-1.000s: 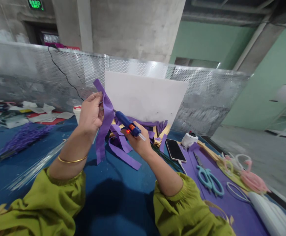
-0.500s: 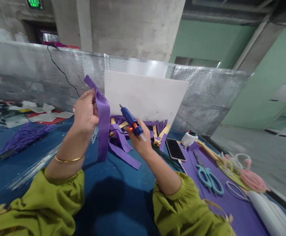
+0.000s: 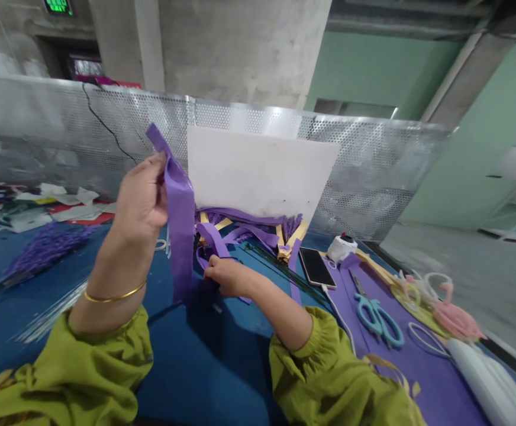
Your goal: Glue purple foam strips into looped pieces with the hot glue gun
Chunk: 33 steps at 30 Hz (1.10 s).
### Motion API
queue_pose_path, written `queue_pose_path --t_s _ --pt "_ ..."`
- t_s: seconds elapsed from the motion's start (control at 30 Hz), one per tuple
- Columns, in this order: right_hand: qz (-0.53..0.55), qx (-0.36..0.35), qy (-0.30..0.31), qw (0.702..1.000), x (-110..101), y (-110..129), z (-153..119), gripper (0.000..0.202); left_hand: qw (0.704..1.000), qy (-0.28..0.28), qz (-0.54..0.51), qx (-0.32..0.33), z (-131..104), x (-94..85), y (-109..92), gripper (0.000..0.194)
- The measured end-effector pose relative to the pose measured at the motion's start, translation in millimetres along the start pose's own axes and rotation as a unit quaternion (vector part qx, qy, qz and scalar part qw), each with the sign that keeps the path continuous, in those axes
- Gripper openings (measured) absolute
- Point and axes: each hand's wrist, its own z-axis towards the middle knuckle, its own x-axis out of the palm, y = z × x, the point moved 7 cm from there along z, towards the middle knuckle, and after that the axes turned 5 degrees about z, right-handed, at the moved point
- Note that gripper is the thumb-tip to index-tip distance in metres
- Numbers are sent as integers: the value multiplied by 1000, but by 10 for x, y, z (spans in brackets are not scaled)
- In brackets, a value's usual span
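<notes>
My left hand (image 3: 140, 195) is raised on the left, pinching a wide purple ribbon (image 3: 181, 231) near its upper end. The ribbon is folded at the pinch, with a short end sticking up and a long end hanging down. Low over the table, my right hand (image 3: 229, 276) has its fingers closed around the hot glue gun, whose body is in shadow and mostly hidden; a pale glue stick end (image 3: 217, 307) shows beneath. Behind that hand, loops of loose purple ribbon (image 3: 213, 236) lie on the blue table (image 3: 182, 367).
On the right are a phone (image 3: 316, 267) with a cable, blue-handled scissors (image 3: 377, 319), a white spool (image 3: 341, 248) and a white roll (image 3: 491, 378). Green stems (image 3: 280, 266) lie centrally. A white board (image 3: 258, 171) stands behind; purple flowers (image 3: 47, 251) lie left.
My right hand has lowered the glue gun from mid-air toward the table, turning it mostly out of sight. My left hand, with the ribbon, has shifted slightly left.
</notes>
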Motion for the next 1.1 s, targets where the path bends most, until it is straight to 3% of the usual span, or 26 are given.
queue_pose_path --t_s 0.1,0.17,0.23,0.27,0.3,0.37,0.43,0.5,0.6,0.67,0.77,0.87,0.97,1.1 --pt "9 -4 27 1000 118 31 30 46 1000 -4 4 7 -110 130 58 11" --pt "19 -11 30 999 81 -10 -7 45 1000 6 -3 8 -178 220 92 14" --pt "82 -14 -17 996 -116 -83 -88 38 1000 22 -16 9 -229 295 120 15" --pt "173 -11 -82 982 -299 -134 -150 29 999 23 -22 12 -249 317 133 15" --pt "290 -8 -183 939 -529 -207 -244 18 999 18 -28 18 -266 328 147 15" --pt "510 -18 -322 798 -851 -314 -447 22 998 2 -47 37 -294 340 188 17" --pt "651 -26 -335 681 -957 -266 -524 34 996 -6 -69 57 -320 365 256 15" --pt "709 -9 -340 618 -978 -173 -543 38 996 -1 -75 56 -337 408 363 13" --pt "725 43 -358 587 -952 -164 -563 32 997 -14 -74 28 -348 428 527 13" --pt "667 96 -413 612 -1007 -321 -693 27 997 -25 -71 21 -355 416 583 11" --pt "497 113 -473 719 -1266 -541 -1005 30 999 -14 -40 21 -380 390 621 16" --pt "443 100 -382 805 -1375 -638 -1188 31 999 40 30 6 -426 341 665 22" --pt "404 73 -317 855 -1416 -608 -1303 31 981 134 137 -8 -478 256 700 45" --pt "338 50 -299 891 -1429 -470 -1288 34 908 260 328 -4 -554 116 776 57"
